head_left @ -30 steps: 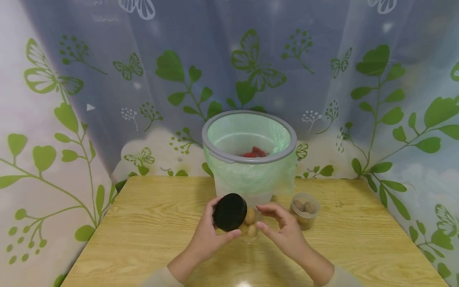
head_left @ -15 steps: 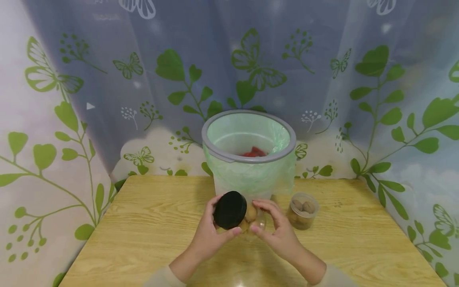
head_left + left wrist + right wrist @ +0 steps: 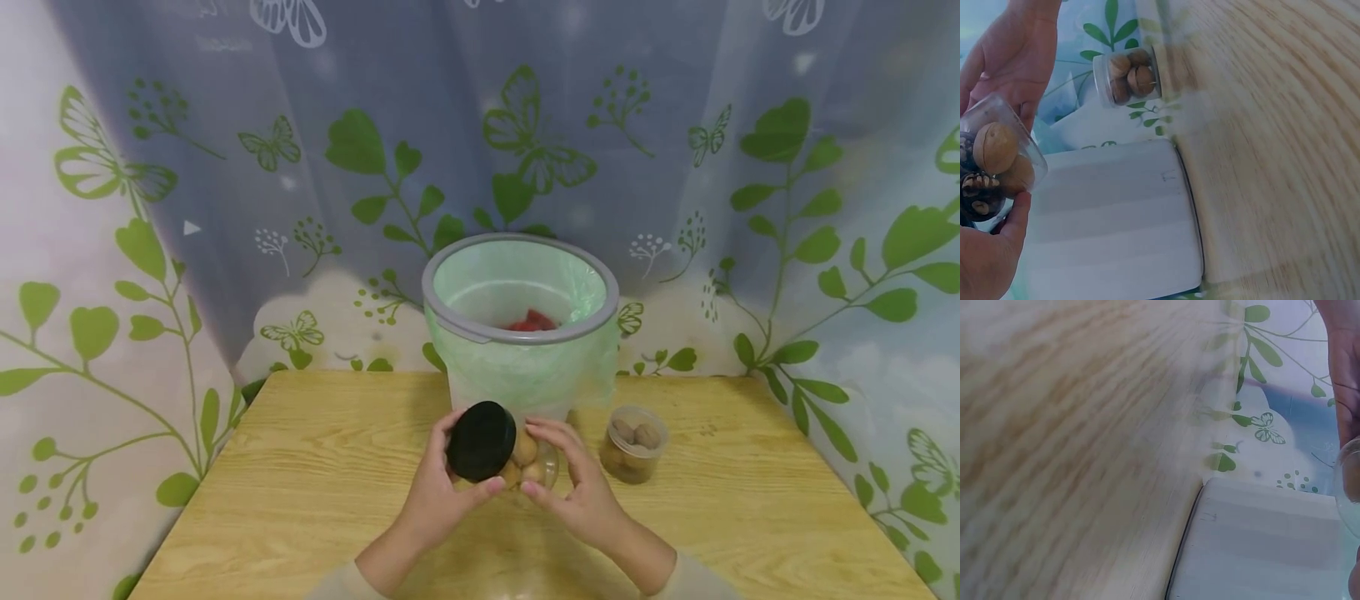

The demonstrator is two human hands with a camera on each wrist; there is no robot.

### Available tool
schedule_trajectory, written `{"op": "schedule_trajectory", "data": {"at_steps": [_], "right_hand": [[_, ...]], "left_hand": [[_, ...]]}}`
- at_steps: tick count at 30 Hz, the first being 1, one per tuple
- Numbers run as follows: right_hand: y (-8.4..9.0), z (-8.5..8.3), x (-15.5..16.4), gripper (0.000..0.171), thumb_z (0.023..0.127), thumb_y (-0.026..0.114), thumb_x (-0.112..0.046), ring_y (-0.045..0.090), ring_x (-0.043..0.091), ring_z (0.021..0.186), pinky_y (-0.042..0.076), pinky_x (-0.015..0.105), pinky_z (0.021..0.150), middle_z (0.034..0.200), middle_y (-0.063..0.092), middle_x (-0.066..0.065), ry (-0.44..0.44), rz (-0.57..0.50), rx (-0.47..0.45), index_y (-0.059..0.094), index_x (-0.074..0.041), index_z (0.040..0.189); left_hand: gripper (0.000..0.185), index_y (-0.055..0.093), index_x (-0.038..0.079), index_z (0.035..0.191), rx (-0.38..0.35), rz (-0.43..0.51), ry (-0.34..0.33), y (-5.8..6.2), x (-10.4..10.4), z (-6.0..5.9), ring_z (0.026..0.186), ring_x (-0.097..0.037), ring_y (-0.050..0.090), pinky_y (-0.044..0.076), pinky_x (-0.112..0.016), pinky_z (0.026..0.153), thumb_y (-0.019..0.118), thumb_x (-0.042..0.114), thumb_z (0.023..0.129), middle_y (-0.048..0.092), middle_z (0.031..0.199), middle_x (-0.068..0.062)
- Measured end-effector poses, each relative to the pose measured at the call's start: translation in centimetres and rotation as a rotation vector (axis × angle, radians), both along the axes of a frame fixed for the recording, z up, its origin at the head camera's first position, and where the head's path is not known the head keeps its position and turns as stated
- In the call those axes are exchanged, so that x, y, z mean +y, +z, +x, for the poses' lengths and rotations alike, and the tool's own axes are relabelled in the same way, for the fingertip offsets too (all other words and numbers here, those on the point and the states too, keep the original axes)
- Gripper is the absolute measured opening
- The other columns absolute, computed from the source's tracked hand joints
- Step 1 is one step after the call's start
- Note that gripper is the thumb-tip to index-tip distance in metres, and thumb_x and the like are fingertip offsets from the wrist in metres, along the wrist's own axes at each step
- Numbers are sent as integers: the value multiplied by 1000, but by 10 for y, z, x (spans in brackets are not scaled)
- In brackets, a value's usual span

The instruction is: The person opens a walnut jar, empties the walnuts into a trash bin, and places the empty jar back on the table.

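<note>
A clear jar of walnuts [image 3: 1019,176] is tilted on its side between my two hands, its black lid [image 3: 482,442] turned left and upward. My left hand [image 3: 438,492] grips it at the lid end, with the thumb below. Around the clear end curl the fingers and thumb of my right hand [image 3: 581,487]. Through the plastic, several walnuts [image 3: 525,450] show; the left wrist view also reveals dark openings in some. Only a clear rounded piece of the jar [image 3: 1346,487] enters the right wrist view. The fingers behind the lid are partly hidden.
A lidless clear tub [image 3: 633,454] of walnuts stands right of my hands. Behind the jar is a bin [image 3: 517,367] lined with a green bag, with something red [image 3: 532,320] inside. The wooden table [image 3: 315,450] ends at a patterned curtain [image 3: 390,50].
My right hand has moved left onto the jar, from a small gap beside it. The left hand and the lid have hardly moved.
</note>
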State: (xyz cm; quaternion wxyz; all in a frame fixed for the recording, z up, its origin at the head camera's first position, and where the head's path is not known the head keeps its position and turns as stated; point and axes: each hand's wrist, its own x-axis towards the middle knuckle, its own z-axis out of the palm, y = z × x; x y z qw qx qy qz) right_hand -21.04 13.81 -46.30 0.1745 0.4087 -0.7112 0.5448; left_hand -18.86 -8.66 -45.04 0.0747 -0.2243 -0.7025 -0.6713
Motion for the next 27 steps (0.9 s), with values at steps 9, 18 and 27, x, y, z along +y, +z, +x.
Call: {"op": "schedule_trajectory", "data": {"at_steps": [9,18,27], "right_hand": [[-7,-8,-1,73,83,81,-10,38,24,140,29,31,115,146,40,25,49,-6,79,44,0,144],[-5,-10,-3,71,89,78,-19,36,25,143,32,30,114,149,40,24,116,-31,79,40,3,145],[-7,-11,-3,79,81,83,-1,44,21,138,39,29,109,151,40,17,194,-77,32,37,7,144]], "left_hand": [[85,28,12,151,-15,40,-24,-2,0,-2,122,-24,57,51,-31,95,82,19,85,48,144,-13],[84,27,15,152,-32,45,-53,-3,-1,-2,123,-27,56,52,-32,94,81,21,87,46,145,-12],[87,25,12,153,-54,31,-101,1,-3,-3,126,-28,54,51,-32,96,81,23,87,42,148,-12]]}}
